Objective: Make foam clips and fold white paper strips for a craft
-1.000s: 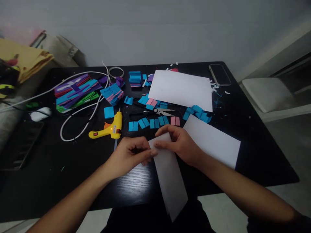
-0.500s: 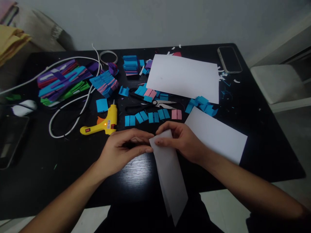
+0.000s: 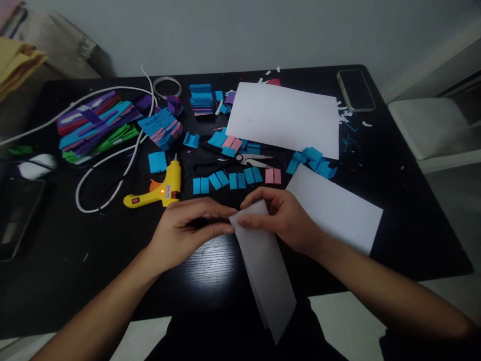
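Note:
A folded sheet of white paper (image 3: 265,271) hangs at a slant over the table's front edge, its lower end above my lap. My right hand (image 3: 285,218) pinches its upper end, thumb on the near face and fingers behind. At the paper's upper left edge, the thumb and fingertips of my left hand (image 3: 191,228) close on the fold. Just beyond lie several blue folded paper pieces (image 3: 236,180) in a row with a pink piece (image 3: 273,176). Behind them are black-handled scissors (image 3: 251,159). A yellow glue gun (image 3: 169,188), its light lit, lies left of my left hand.
Two white sheets, a larger one (image 3: 285,118) and a smaller one (image 3: 338,208), lie behind and right. Bundles of coloured paper strips (image 3: 97,125), a white cable (image 3: 80,175), a tape roll (image 3: 167,87) and a phone (image 3: 356,90) are around the black table.
The lower end of the folded paper has swung slightly right and up. Both hands keep nearly the same place and grip.

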{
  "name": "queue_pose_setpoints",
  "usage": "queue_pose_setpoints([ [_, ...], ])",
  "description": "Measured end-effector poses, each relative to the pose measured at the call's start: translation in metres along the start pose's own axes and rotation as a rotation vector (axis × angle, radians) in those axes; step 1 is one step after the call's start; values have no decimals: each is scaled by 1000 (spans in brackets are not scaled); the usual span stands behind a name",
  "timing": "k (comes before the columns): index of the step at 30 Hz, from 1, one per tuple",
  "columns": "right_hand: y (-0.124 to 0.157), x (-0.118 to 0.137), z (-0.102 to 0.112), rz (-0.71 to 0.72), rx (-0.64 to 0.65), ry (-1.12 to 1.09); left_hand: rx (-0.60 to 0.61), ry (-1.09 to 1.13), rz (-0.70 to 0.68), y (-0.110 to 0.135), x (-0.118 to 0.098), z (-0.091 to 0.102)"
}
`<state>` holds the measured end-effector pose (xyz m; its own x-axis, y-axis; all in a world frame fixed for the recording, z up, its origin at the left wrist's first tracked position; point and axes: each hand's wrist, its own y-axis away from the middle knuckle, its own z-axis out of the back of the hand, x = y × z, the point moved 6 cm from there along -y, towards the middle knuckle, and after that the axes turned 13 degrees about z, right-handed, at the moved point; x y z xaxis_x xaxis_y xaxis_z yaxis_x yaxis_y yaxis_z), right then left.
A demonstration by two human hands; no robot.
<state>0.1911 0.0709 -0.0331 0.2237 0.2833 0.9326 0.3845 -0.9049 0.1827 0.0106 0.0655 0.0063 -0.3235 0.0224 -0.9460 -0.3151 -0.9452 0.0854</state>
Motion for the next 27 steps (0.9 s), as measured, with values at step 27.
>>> queue_pose_setpoints([
  [27,3,1,-2,-14,-17,-2,35,-64,-182,2,-6,-1],
])
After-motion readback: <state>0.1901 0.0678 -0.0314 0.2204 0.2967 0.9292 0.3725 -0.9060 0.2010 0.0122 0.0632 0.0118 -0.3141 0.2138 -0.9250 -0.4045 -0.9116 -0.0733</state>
